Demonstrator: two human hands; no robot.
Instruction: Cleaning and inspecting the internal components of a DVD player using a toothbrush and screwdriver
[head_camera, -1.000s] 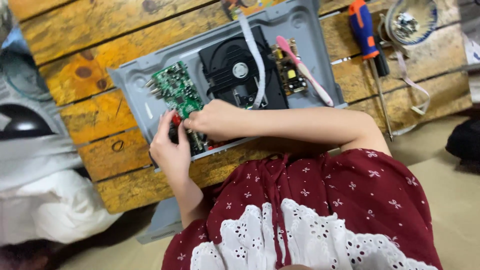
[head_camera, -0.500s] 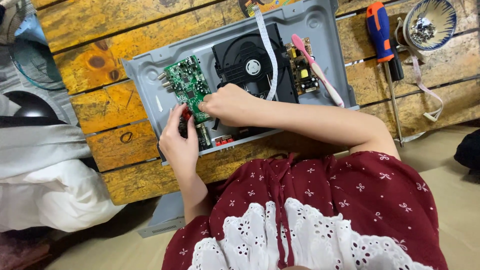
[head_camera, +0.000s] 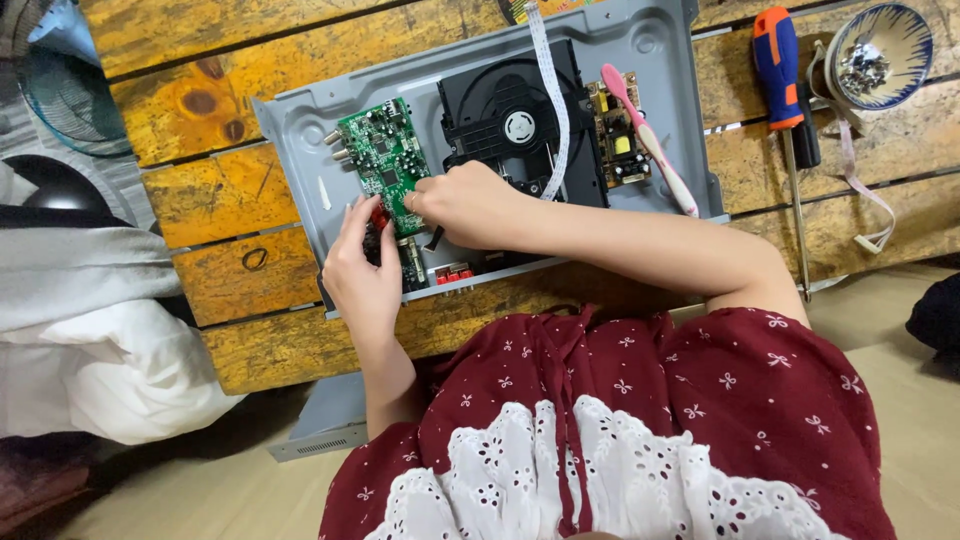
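Note:
An opened disc player with a grey metal chassis (head_camera: 300, 150) lies on a wooden plank table (head_camera: 200, 200). Inside it sit a green circuit board (head_camera: 380, 160), a black disc drive (head_camera: 510, 125) and a small yellow-brown power board (head_camera: 617, 135). My left hand (head_camera: 362, 275) rests at the board's near edge, fingertips by a red part. My right hand (head_camera: 465, 205) pinches the near corner of the green board. A white ribbon cable (head_camera: 548, 90) runs over the drive.
A pink toothbrush (head_camera: 650, 140) lies across the power board. An orange-and-blue screwdriver (head_camera: 785, 90) and a bowl of small metal parts (head_camera: 880, 55) sit at the right. White cloth (head_camera: 90, 340) is at the left. A grey cover (head_camera: 320, 430) lies under the table's edge.
The view has shifted, so the player sits lower and more to the right in the picture. Both hands stay at the green board's near edge; the right hand's fingers now pinch its corner.

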